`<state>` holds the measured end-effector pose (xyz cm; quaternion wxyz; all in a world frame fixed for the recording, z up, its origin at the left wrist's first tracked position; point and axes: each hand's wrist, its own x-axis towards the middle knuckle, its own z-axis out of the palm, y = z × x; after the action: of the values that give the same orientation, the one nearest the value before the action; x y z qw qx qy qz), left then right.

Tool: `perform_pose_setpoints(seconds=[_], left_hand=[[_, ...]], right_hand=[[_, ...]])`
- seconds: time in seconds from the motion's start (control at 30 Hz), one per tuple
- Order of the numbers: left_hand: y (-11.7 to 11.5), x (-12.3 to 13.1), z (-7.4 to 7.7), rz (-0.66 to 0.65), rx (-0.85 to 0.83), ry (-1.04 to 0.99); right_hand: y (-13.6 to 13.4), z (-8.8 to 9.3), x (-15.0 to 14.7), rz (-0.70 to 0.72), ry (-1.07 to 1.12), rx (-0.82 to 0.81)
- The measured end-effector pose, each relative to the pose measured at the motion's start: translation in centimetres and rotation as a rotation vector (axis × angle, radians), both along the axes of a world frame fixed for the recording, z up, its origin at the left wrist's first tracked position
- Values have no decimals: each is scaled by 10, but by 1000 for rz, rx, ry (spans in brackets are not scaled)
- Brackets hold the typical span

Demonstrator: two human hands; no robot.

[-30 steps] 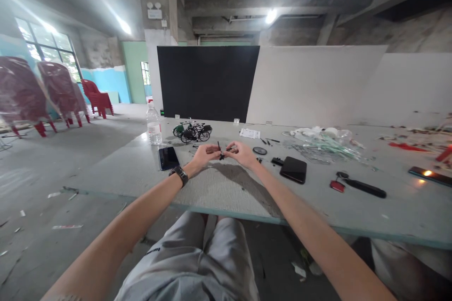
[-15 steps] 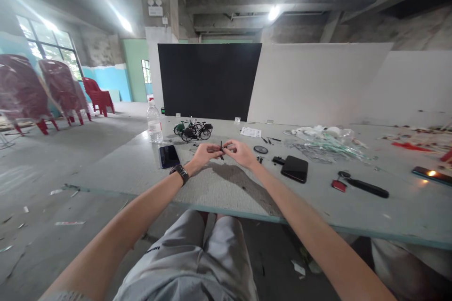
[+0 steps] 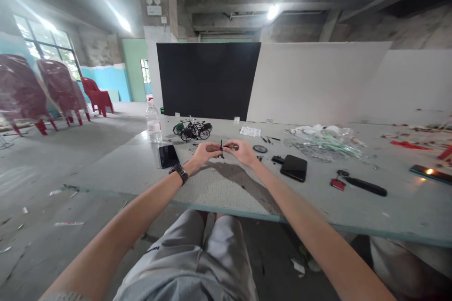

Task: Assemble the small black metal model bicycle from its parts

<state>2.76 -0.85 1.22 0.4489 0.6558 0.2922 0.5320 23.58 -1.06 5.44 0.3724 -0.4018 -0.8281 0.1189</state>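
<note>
My left hand point(image 3: 204, 152) and my right hand point(image 3: 241, 151) meet over the grey table point(image 3: 226, 188), both pinched on a small black model part point(image 3: 221, 149) held between them. The part is thin and stands roughly upright; its details are too small to make out. A dark watch sits on my left wrist. Just beyond my hands stand two small model bicycles point(image 3: 192, 130), one green and one black.
A water bottle point(image 3: 154, 123) and a dark phone point(image 3: 168, 155) lie left of my hands. To the right are a black phone point(image 3: 294, 167), a small round part point(image 3: 260, 149), a black-handled tool point(image 3: 363, 186), a red piece point(image 3: 337, 184), clear plastic bags point(image 3: 325, 143) and a lit phone point(image 3: 430, 173). Red chairs stand far left.
My hands have drawn a little closer together around the small part and lifted slightly. Everything else on the table stays where it was.
</note>
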Motion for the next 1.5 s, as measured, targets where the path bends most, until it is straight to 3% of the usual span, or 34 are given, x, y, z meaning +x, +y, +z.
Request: perform_pose_setpoints(seconds=[0.33,0.77,1.1,1.5], left_hand=[[4,-2,0,17,49,-7],[4,-2,0,90,71,31],[6,-4,-3,16,101,68],[1,-1,0,-25,6,-14]], right_hand=[[-2,1,-1,84,95,-114],[-6,2,-3,70,117,-101],[-12,6,-5,116,109,-153],[-16,10,-4,132,110,-190]])
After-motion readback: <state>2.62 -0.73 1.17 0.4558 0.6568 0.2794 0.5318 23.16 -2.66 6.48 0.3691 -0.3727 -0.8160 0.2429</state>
